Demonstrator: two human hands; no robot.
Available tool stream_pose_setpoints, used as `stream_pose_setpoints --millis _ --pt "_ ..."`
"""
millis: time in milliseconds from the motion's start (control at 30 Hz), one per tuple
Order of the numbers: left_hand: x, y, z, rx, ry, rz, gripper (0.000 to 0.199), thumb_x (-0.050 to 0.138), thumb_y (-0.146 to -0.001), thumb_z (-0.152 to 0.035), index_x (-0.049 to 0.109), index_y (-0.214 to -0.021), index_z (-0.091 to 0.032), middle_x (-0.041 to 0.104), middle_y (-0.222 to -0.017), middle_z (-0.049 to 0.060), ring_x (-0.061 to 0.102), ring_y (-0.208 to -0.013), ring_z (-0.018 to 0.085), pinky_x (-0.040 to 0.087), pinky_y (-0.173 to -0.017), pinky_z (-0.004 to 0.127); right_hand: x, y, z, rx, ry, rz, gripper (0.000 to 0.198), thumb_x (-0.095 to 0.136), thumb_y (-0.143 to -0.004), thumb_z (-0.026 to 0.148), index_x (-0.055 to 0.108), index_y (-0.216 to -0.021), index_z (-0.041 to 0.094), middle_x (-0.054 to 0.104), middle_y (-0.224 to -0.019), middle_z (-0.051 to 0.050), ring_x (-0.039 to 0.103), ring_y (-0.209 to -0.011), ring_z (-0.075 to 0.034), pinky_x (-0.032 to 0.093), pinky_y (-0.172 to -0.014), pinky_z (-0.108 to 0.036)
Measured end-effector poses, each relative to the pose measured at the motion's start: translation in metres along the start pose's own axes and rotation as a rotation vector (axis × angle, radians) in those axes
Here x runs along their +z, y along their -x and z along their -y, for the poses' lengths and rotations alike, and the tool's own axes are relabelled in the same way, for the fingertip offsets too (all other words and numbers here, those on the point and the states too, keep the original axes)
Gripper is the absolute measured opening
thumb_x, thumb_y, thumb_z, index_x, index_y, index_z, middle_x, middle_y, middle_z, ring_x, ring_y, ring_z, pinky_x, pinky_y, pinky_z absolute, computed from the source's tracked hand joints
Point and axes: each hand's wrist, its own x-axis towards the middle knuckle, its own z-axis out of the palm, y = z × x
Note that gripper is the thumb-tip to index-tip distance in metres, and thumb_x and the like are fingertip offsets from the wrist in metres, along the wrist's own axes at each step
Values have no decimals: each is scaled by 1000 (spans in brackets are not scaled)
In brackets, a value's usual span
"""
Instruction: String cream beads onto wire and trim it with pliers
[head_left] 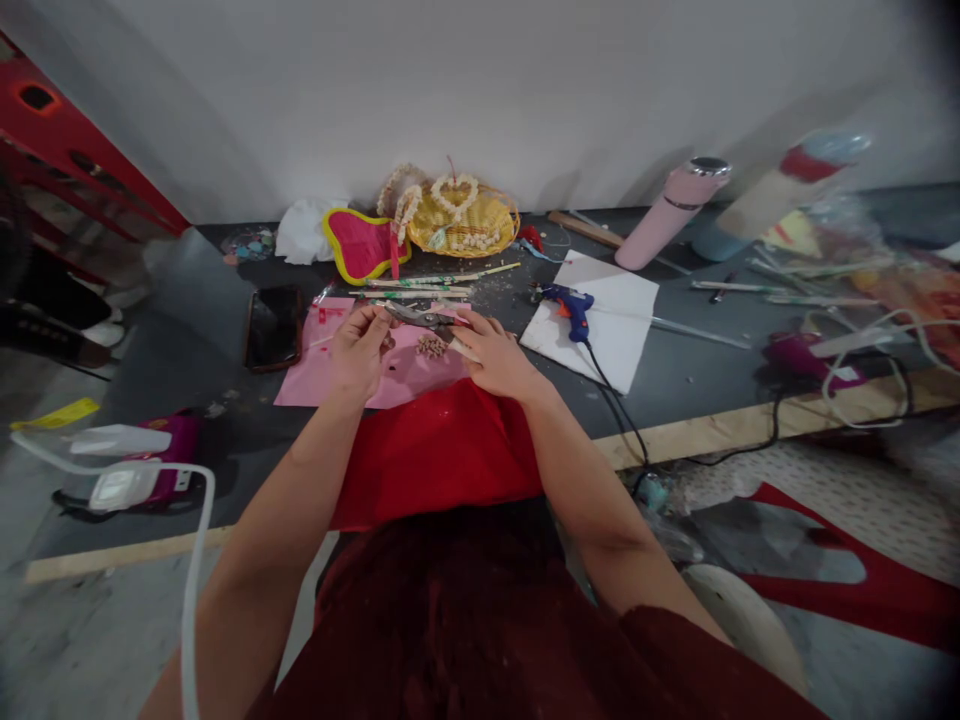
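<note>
My right hand [496,352] is wrapped round the handles of a pair of pruning shears [417,317], whose grey jaws point left. At the jaws' tip, the fingers of my left hand [361,348] are pinched together on something small that I cannot make out. Below the shears, a small heap of brown bits [432,346] lies on a pink sheet [322,378]. A red cloth [442,455] covers the table's near edge between my forearms. Just beyond my hands are several green-patterned sticks [420,293].
A yellow wicker basket [480,225] with a beaded heart stands by the wall. To the right, a blue glue gun [576,308] rests on a white board [630,350], its cord trailing forward. A phone [274,328] lies left; a pink flask [667,215] stands at the back right.
</note>
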Motion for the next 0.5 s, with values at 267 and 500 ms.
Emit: stream_pose_setpoints --millis 267,500 --pt "2 5 2 1 -202 74 14 67 -78 -29 61 -73 -17 60 -68 -1 46 -50 4 35 -45 16 -3 1 1 -7 6 -2 55 47 -79 16 44 -133 25 33 -149 -4 38 -125 -32 44 -91 -54" --pt "2 5 1 -5 -265 85 15 66 -77 -30 61 -73 -17 61 -69 -1 46 -51 5 34 -45 16 -2 2 -1 25 -88 -22 58 50 -78 16 39 -134 23 46 -139 -10 47 -118 -32 45 -87 -51"
